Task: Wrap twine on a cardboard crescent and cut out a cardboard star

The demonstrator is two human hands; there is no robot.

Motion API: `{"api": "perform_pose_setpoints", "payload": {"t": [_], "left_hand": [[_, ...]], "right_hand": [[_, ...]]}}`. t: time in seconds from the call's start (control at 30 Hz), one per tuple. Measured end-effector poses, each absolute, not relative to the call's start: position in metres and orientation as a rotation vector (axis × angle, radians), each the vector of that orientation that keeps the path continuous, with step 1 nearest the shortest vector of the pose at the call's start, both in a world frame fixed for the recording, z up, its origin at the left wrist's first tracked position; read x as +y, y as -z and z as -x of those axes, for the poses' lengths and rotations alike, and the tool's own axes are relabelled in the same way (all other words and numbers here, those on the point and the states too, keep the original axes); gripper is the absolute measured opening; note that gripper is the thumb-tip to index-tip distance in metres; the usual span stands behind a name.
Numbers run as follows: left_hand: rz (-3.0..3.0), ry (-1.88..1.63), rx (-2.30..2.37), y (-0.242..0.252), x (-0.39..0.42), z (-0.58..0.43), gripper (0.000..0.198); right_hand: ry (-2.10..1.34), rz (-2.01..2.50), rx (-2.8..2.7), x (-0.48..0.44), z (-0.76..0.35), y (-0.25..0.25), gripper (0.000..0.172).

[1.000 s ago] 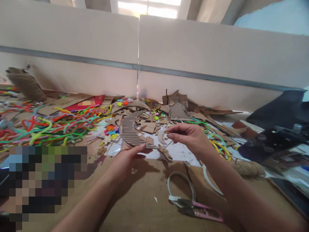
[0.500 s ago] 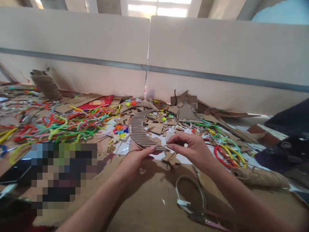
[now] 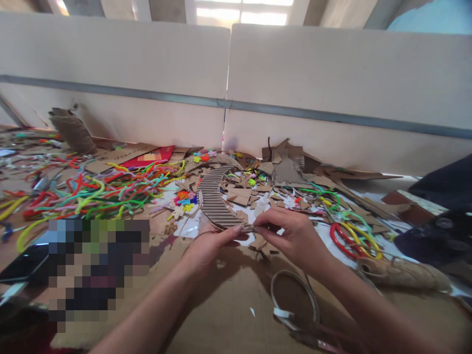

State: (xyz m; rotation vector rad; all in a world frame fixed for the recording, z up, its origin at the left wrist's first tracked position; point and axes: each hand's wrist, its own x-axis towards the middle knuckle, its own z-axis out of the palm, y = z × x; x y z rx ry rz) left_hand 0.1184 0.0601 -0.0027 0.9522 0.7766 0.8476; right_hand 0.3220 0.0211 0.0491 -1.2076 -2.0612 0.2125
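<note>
Head view: left hand (image 3: 206, 248) and right hand (image 3: 295, 233) pinch cardboard crescent (image 3: 214, 199); white bottle (image 3: 261, 204) nearby; brown sheet (image 3: 217, 314) below; partition (image 3: 147, 59) behind.

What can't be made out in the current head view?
- What, if anything, the right hand pinches: too small, covered by its fingers.
- The left hand's fingers under the cardboard crescent: mostly hidden by the crescent and thumb.
- The snips' detail: blurred.
- The dark shape's extent: cut off by the right edge.
</note>
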Motion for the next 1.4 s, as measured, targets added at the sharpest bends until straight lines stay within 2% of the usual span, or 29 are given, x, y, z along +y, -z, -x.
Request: {"api": "perform_pose_setpoints", "payload": {"t": [0.27, 0.47, 0.7, 1.0, 1.13, 1.4], "left_hand": [[-0.968, -0.857, 0.799, -0.003, 0.057, -0.119, 0.041], [-0.947, -0.855, 0.798, -0.004, 0.055, -0.121, 0.036], [-0.902, -0.774, 0.807, 0.010, 0.057, -0.122, 0.027], [-0.874, -0.769, 0.884, 0.006, 0.052, -0.121, 0.035], [-0.909, -0.752, 0.860, 0.006, 0.055, -0.122, 0.031], [-0.964, -0.848, 0.828, -0.003, 0.056, -0.125, 0.027]], "right_hand": [[-0.077, 1.254, -2.137, 0.019, -0.322, -0.047, 0.012], [0.020, 1.273, -2.178, 0.018, -0.321, -0.044, 0.012], [0.131, 1.306, -2.234, 0.019, -0.320, -0.040, 0.020], [0.223, 1.303, -2.262, 0.020, -0.320, -0.036, 0.022], [0.285, 1.291, -2.293, 0.020, -0.320, -0.035, 0.024], [0.269, 1.276, -2.299, 0.021, -0.320, -0.035, 0.026]]}}
